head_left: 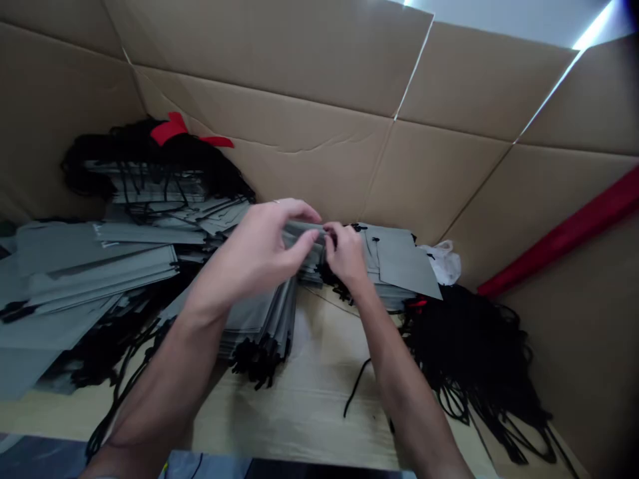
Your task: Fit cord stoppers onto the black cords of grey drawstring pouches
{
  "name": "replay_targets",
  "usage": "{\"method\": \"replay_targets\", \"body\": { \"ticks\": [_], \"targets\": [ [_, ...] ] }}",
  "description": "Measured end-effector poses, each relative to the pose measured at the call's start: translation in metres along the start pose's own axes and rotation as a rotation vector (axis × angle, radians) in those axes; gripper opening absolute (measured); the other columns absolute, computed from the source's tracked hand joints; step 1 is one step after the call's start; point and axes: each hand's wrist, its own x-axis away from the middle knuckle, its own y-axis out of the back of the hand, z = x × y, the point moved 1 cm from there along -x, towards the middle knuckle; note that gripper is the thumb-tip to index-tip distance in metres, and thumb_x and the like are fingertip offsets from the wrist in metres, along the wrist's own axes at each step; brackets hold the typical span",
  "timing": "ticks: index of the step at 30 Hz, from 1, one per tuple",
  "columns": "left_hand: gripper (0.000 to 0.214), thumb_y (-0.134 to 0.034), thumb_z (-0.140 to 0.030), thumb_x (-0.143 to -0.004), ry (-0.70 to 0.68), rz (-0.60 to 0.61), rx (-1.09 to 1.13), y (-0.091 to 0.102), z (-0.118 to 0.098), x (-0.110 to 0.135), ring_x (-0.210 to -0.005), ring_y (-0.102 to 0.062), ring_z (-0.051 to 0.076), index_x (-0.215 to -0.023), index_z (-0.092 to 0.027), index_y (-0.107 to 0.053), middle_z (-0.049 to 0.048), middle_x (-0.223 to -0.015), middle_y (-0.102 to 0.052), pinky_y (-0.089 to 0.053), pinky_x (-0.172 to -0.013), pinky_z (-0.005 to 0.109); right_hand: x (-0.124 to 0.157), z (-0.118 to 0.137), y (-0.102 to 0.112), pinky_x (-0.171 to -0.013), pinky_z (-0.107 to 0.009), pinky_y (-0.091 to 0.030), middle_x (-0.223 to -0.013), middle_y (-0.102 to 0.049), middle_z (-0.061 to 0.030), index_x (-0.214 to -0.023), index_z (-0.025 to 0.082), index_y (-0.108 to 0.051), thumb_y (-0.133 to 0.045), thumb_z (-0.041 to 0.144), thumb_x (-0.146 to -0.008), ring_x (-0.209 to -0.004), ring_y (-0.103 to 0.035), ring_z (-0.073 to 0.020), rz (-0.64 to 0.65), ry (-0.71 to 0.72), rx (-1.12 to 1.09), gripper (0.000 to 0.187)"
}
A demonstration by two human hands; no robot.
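Observation:
My left hand (269, 243) hovers over the middle stacks, its thumb and fingers apart and slightly blurred. Just to its right, my right hand (347, 253) has its fingers bent and pressed together at the edge of a flat grey piece (299, 227), partly hidden behind my left hand. Beneath my left wrist lies a stack of flat grey pieces (252, 316) with black cord ends along its near edge. Another grey pile (399, 256), bearing small black cord knots, is right of my right hand.
Grey stacks (94, 279) with black cords spread along the left. A black cord bundle with a red strip (172, 128) sits behind them. A heap of black cords (464, 346), a white plastic bag (444, 261) and a red band (559, 233) are at right. Cardboard walls (319, 126) surround the table.

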Motion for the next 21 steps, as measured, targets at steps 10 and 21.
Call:
{"method": "replay_targets", "body": {
  "ticks": [10,21],
  "targets": [
    [0.020,-0.065,-0.017,-0.110,-0.209,-0.066,0.050,-0.013,-0.028,0.010,-0.095,-0.078,0.015,-0.124,-0.020,-0.079,0.0014,-0.111,-0.085,-0.060,-0.087,0.027,0.056,0.057,0.133,-0.090,-0.033,-0.065,-0.116,-0.080,0.0000,-0.132,0.030,-0.068,-0.085,0.025,-0.100,-0.107,-0.080,-0.0197,-0.231,0.218,-0.555,0.037],
    [0.019,-0.075,-0.023,-0.105,-0.132,-0.011,0.329,-0.018,-0.052,0.021,-0.087,-0.076,0.010,-0.123,-0.022,-0.079,0.0009,-0.113,-0.084,-0.058,-0.063,0.016,0.075,0.055,0.154,-0.083,-0.027,-0.060,-0.105,-0.084,0.0041,-0.112,0.030,-0.082,-0.081,0.020,-0.104,-0.092,-0.078,-0.0143,-0.275,0.245,-0.516,0.012]
  ]
}}
